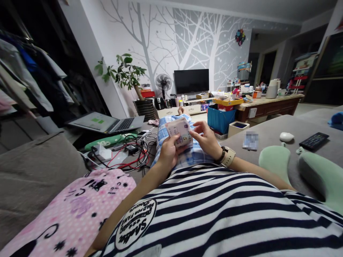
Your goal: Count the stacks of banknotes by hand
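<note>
In front of my lap, my left hand [169, 151] grips a small stack of printed paper pieces [178, 134], with its thumb lying across the front. The top piece is pale with a figure 5 and small coloured pictures; whether these are cards or notes I cannot tell. At the stack's right edge is my right hand [205, 139], its thumb and forefinger apart and curved, the thumb tip close to or touching the edge. A beige-strapped watch [228, 156] and a dark bracelet are on the right wrist. Below lie blue checked trousers [163, 130] on outstretched legs.
To the left are an open laptop [103, 122], tangled cables [139, 153] and a pink blanket [107, 192]. On the sofa at right lie a blurred-out flat item [250, 140], a white mouse [286, 136], a black remote [314, 141] and a green neck pillow [276, 160].
</note>
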`<state>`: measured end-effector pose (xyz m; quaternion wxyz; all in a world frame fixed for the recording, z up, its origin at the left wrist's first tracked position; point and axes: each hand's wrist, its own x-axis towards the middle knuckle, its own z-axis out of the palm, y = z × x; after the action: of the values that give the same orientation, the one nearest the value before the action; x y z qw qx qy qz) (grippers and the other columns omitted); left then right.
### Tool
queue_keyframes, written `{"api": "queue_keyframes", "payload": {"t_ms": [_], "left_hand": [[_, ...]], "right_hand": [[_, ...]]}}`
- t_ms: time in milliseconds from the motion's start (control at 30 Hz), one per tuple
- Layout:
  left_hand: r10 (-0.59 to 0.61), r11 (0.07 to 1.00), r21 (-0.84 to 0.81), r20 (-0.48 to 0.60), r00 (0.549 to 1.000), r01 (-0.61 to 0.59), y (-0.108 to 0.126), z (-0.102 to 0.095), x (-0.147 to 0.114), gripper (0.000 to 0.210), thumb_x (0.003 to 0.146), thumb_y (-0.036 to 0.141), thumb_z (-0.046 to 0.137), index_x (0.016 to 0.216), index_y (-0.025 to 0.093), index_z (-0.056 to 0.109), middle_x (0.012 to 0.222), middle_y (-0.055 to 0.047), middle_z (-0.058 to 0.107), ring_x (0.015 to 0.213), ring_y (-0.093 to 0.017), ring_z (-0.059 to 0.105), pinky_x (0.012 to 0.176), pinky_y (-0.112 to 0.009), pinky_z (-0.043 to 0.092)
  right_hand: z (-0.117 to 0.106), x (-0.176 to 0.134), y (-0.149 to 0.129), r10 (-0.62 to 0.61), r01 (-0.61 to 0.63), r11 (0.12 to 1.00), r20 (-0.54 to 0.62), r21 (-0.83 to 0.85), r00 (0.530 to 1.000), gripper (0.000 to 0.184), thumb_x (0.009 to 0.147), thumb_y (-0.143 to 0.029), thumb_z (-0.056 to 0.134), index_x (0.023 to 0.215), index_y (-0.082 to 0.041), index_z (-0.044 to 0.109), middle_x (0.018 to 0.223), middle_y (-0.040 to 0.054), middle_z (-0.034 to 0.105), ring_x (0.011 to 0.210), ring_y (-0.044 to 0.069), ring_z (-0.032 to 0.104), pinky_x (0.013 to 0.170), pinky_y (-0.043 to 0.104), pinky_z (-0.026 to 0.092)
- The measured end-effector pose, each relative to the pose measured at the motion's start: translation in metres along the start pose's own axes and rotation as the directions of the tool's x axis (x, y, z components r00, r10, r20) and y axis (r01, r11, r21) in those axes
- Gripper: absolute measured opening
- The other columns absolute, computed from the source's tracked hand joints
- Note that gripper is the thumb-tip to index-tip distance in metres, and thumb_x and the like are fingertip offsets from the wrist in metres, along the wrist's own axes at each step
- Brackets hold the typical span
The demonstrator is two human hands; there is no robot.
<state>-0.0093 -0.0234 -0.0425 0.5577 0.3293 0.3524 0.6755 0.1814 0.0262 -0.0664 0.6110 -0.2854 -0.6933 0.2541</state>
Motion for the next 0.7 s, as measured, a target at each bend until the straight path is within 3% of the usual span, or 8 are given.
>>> {"api": "queue_keyframes", "payload": {"t_ms": [100,267,433,567,700], "left_hand": [[-0.007,1.0,0.022,0.023,1.0,0.007,-0.002,0.001,-0.002,0.039,0.092,0.012,0.089,0.13,0.019,0.093,0.106,-0.01,0.096,0.09,-0.029,0.093,0.073,-0.034,0.078],[-0.016,0.998,0.064,0.077,0.997,0.011,-0.006,0.0,-0.002,0.04,0.086,0.01,0.095,0.126,0.018,0.094,0.105,-0.011,0.097,0.091,-0.032,0.095,0.082,-0.041,0.081],[-0.05,0.999,-0.011,0.019,0.999,0.05,-0.003,0.001,0.0,0.016,0.107,0.022,0.088,0.121,0.017,0.092,0.105,-0.012,0.096,0.09,-0.031,0.094,0.08,-0.04,0.08],[-0.063,0.996,-0.059,-0.007,0.998,0.062,-0.001,0.002,0.002,0.02,0.116,0.027,0.079,0.13,0.018,0.091,0.107,-0.011,0.096,0.091,-0.03,0.093,0.082,-0.041,0.08],[-0.055,0.997,-0.046,-0.021,0.998,0.054,-0.004,-0.001,0.007,0.031,0.118,0.028,0.072,0.142,0.018,0.09,0.107,-0.011,0.096,0.09,-0.029,0.092,0.081,-0.039,0.079]], "right_hand": [[0.0,0.001,-0.001,0.011,-0.009,0.999,-0.043,0.034,0.999,0.049,0.101,-0.067,0.103,0.11,-0.029,0.072,0.089,-0.0009,0.073,0.084,0.024,0.069,0.083,0.039,0.06],[0.004,0.001,-0.007,0.073,-0.073,0.997,-0.015,0.024,0.997,0.067,0.095,-0.078,0.105,0.082,-0.03,0.058,0.072,-0.0025,0.061,0.074,0.022,0.056,0.07,0.036,0.046],[0.006,-0.001,-0.012,0.084,-0.082,0.994,-0.026,0.066,0.996,0.075,0.088,-0.089,0.103,0.077,-0.031,0.057,0.068,-0.0034,0.056,0.071,0.02,0.049,0.068,0.036,0.041],[0.009,-0.003,-0.014,0.066,-0.061,0.992,-0.038,0.11,0.997,0.079,0.083,-0.094,0.103,0.078,-0.03,0.058,0.071,-0.0035,0.057,0.073,0.019,0.048,0.071,0.036,0.043],[0.01,-0.005,-0.017,0.023,-0.029,0.983,0.036,0.183,0.999,0.078,0.084,-0.096,0.102,0.084,-0.03,0.06,0.072,-0.0052,0.055,0.072,0.018,0.046,0.069,0.036,0.042]]}}
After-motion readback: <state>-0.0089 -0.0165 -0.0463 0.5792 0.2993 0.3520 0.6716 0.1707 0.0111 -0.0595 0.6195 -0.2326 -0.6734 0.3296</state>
